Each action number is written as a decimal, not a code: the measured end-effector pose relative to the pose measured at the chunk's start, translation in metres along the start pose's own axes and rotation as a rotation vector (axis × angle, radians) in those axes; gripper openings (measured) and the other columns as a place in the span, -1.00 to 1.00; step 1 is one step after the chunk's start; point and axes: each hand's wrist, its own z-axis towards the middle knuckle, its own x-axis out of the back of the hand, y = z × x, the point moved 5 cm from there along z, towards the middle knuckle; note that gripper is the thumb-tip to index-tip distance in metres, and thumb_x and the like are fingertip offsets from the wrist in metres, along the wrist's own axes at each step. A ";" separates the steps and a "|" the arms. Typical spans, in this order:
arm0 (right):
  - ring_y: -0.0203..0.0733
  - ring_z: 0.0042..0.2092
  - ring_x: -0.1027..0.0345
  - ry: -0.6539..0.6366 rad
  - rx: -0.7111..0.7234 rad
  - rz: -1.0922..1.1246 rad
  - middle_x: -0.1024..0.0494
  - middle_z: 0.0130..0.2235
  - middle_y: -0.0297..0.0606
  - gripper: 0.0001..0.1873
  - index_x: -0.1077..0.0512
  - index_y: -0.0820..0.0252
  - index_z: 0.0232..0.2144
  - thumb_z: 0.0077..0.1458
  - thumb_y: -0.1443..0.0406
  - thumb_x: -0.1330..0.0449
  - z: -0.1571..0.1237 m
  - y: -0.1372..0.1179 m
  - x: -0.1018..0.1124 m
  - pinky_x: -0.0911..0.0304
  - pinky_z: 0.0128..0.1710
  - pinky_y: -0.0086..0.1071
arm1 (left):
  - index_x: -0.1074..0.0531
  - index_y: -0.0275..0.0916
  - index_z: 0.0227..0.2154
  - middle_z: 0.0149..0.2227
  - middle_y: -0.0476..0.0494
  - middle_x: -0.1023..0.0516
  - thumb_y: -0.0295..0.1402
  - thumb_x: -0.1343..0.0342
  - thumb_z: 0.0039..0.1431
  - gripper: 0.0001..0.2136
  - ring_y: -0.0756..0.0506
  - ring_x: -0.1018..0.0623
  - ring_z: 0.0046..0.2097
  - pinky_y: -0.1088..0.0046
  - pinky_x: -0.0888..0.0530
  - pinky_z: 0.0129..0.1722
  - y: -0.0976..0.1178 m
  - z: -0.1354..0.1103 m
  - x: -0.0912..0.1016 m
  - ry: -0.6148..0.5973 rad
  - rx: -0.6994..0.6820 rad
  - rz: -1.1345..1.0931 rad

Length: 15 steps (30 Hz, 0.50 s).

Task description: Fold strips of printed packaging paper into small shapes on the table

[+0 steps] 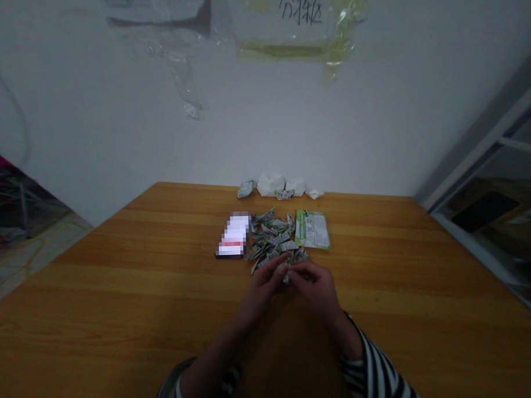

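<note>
Both hands meet at the middle of a wooden table (121,297). My left hand (268,283) and my right hand (317,284) pinch a small folded piece of printed paper (287,272) between their fingertips. Just beyond them lies a pile of several small folded paper pieces (271,239), printed grey, white and green. A flat green and white printed sheet (312,229) lies to the right of the pile. Both forearms wear striped sleeves.
A phone with a lit screen (234,235) lies left of the pile. Crumpled white paper shapes (277,186) sit at the table's far edge against a white wall. A plastic bag with writing (300,23) hangs on the wall. A metal frame (485,150) stands at the right.
</note>
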 end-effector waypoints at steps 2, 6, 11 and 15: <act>-0.19 -0.39 -0.48 0.047 -0.085 0.080 -0.58 -0.43 -0.28 -0.91 -0.52 0.18 -0.40 -0.05 0.33 -0.31 -0.003 0.005 -0.003 -0.41 -0.39 -0.38 | -0.37 -0.18 0.12 0.04 -0.24 -0.52 -0.14 -0.17 0.12 -0.49 -0.23 -0.56 -0.05 0.24 -0.55 -0.16 0.001 -0.001 -0.001 0.039 -0.089 0.118; -0.22 -0.39 -0.48 0.109 -0.100 0.152 -0.56 -0.44 -0.35 -0.76 -0.45 0.14 -0.29 -0.09 0.37 -0.32 -0.007 0.006 -0.008 -0.41 -0.37 -0.40 | -0.33 -0.16 0.16 0.10 -0.24 -0.48 -0.22 -0.09 0.18 -0.53 -0.23 -0.54 -0.02 0.26 -0.55 -0.14 0.004 -0.002 -0.001 0.079 -0.227 0.267; -0.13 -0.29 -0.51 0.024 -0.092 0.021 -0.61 -0.34 -0.23 -0.82 -0.52 0.18 -0.28 -0.02 0.35 -0.27 -0.003 0.004 -0.005 -0.42 -0.27 -0.31 | -0.50 -0.25 -0.08 -0.18 -0.20 -0.62 -0.24 -0.02 0.22 -0.69 -0.17 -0.58 -0.17 0.34 -0.50 -0.19 0.015 -0.001 0.001 0.104 -0.281 0.519; -0.10 -0.26 -0.53 -0.011 -0.106 0.000 -0.64 -0.30 -0.20 -0.84 -0.53 0.17 -0.29 -0.01 0.31 -0.28 0.001 0.010 -0.003 -0.43 -0.24 -0.28 | -0.56 -0.25 -0.32 -0.39 -0.14 -0.62 -0.23 0.02 0.24 -0.72 -0.14 -0.56 -0.34 0.40 -0.45 -0.34 0.020 -0.002 0.004 0.135 -0.277 0.731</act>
